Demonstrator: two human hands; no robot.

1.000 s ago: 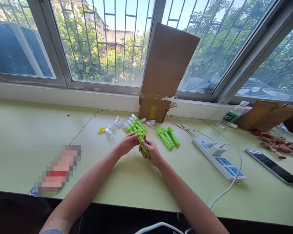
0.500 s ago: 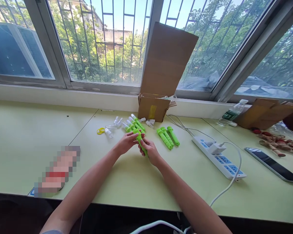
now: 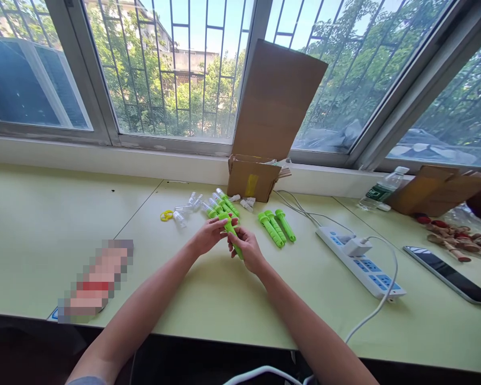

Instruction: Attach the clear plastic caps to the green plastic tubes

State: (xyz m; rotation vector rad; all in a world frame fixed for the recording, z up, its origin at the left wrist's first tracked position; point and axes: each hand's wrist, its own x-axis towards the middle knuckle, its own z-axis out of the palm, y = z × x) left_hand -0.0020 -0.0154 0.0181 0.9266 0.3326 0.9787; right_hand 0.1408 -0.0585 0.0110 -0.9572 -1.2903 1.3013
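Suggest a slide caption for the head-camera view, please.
Left hand and right hand hold a green piece above the table; three similar pieces lie nearby.

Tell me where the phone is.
In the head view, the phone lies flat on the table, far right, just beyond the power strip.

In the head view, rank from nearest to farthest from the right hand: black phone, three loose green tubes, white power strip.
1. three loose green tubes, lying just right of the right hand, which grips a single green tube with the left hand.
2. white power strip, farther right.
3. black phone, at the far right.
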